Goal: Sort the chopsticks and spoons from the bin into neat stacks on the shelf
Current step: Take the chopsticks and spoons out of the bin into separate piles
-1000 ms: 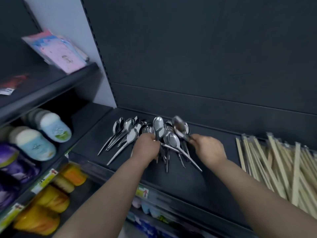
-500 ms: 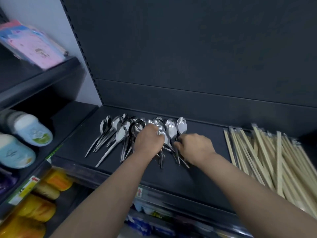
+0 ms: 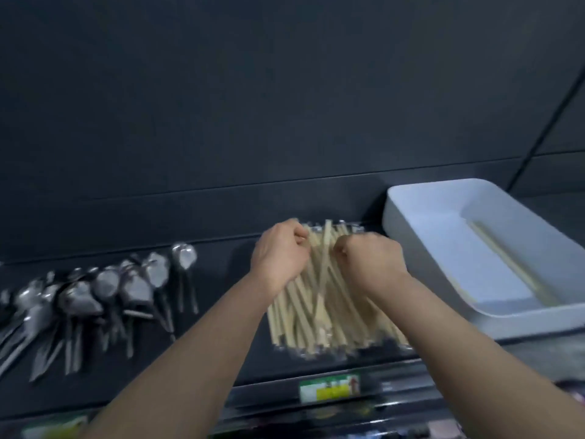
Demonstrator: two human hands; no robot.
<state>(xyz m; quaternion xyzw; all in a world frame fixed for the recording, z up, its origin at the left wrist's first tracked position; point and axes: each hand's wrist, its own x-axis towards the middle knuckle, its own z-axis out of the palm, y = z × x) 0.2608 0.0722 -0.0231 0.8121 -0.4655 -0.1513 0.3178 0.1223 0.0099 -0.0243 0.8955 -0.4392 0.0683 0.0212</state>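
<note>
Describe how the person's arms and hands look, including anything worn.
The left forearm and right forearm are bare, with no sleeve in view. The left hand and right hand wear no gloves; no watch, ring or bracelet shows, though the picture is somewhat blurred.

The left hand (image 3: 278,256) and right hand (image 3: 370,263) grip the far ends of the chopsticks (image 3: 316,315) piled on the dark shelf (image 3: 221,359). Steel spoons (image 3: 95,293) lie to their left, and a white bin (image 3: 411,198) stands to their right.
</note>
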